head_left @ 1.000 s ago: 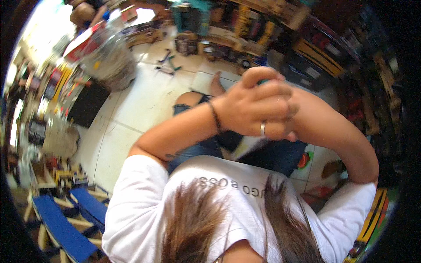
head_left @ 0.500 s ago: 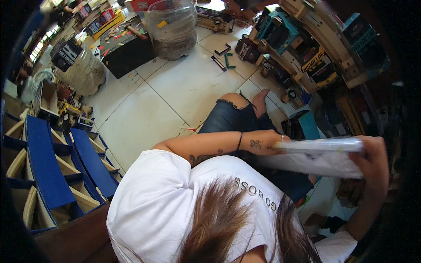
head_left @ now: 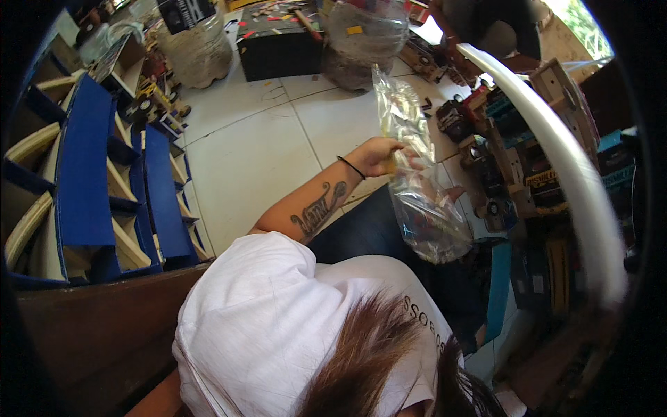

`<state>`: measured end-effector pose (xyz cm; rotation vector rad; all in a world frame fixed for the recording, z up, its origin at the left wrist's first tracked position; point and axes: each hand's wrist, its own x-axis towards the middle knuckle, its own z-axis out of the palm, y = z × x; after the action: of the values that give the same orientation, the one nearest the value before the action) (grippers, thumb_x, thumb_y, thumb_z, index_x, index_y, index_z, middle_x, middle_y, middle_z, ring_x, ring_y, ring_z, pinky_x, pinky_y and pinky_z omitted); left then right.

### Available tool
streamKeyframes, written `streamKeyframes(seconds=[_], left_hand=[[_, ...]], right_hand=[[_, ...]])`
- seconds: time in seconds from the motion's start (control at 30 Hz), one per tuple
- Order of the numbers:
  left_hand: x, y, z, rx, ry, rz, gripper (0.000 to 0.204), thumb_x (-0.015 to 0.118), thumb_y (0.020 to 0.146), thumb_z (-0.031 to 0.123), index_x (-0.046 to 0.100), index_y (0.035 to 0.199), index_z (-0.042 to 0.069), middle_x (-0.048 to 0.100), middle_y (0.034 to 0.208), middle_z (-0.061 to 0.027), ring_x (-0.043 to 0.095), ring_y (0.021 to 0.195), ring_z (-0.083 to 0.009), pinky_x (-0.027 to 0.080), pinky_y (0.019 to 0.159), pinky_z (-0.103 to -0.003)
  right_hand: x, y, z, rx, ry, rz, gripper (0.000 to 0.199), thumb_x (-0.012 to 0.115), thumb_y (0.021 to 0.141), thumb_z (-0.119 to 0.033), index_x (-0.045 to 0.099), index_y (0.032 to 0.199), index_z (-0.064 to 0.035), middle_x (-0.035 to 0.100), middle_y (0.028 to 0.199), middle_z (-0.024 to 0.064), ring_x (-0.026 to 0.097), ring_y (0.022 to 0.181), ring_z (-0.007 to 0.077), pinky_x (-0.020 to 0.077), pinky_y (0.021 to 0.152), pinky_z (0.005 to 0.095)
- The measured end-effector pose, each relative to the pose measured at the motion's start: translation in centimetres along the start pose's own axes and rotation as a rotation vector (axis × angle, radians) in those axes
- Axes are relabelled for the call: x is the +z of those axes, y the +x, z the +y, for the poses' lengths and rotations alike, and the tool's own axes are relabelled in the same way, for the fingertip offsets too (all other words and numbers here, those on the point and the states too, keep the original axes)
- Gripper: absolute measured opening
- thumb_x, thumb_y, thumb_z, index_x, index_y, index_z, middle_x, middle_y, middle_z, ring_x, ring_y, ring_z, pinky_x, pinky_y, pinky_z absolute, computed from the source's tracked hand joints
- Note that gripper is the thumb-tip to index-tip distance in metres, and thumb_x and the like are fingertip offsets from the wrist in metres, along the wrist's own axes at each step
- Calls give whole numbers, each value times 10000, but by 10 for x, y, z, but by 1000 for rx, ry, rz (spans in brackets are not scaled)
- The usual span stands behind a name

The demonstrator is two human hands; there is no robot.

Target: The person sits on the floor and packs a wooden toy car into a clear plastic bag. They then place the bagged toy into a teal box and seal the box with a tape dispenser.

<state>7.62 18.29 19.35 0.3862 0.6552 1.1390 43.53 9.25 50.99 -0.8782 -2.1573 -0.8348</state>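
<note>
My left hand (head_left: 381, 156), reaching out in front of my knees, is closed around a crumpled clear plastic bag (head_left: 424, 201). The bag spreads above and below my fist. At the right, a long white bundle (head_left: 556, 146) stands up close to the view, blurred and looking bent near the rim. Its lower end runs down to my right hand (head_left: 590, 323), which is dark and smeared; that hand seems to grip the bundle, though its fingers barely show.
Blue compartmented racks (head_left: 90, 181) stand at the left. Ahead are a black box (head_left: 278, 55) with scraps and a hammer on it, and a big clear plastic tub (head_left: 365, 42). Wooden toy trucks (head_left: 535, 174) are stacked at the right. Another person (head_left: 493, 31) sits at the far right.
The bundle was stretched between both hands; now my left hand has let it go and holds the clear bag. The bundle has swung upright at the right. My view has turned.
</note>
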Motion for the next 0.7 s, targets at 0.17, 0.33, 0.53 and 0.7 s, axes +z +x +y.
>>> streamKeyframes(seconds=[0.17, 0.33, 0.53, 0.7], left_hand=[[-9, -15, 3, 149, -387, -358, 565, 462, 954, 463, 484, 1248, -19, 605, 1151, -161, 624, 1008, -296, 471, 927, -487], [-94, -33, -45, 100, -146, 205, 401, 612, 908, 237, 525, 1195, -29, 631, 1076, -152, 649, 938, -253, 555, 813, -382], [-246, -94, -32, 272, -175, 288, 308, 652, 884, 193, 586, 1078, -36, 649, 942, -118, 657, 790, -198, 574, 682, -340], [-349, -191, -3, 99, 157, 831, 333, 685, 853, 213, 598, 1069, -25, 643, 913, -100, 612, 723, -155, 522, 630, -276]], right_hand=[[162, -76, -104, -718, 378, -242, 289, 595, 868, -113, 637, 1146, -43, 643, 951, 135, 626, 758, 165, 536, 669, 281], [213, -92, -172, -911, 569, -299, 355, 552, 868, -128, 606, 1196, -4, 646, 923, 146, 634, 775, 180, 530, 678, 267], [242, -103, -238, -789, 902, -602, 526, 601, 848, -302, 489, 1302, -62, 483, 1306, 136, 509, 1137, 274, 412, 941, 391], [245, -136, -197, -362, 982, -700, 491, 691, 790, -183, 549, 1249, -82, 492, 1324, 153, 540, 1133, 295, 447, 918, 396]])
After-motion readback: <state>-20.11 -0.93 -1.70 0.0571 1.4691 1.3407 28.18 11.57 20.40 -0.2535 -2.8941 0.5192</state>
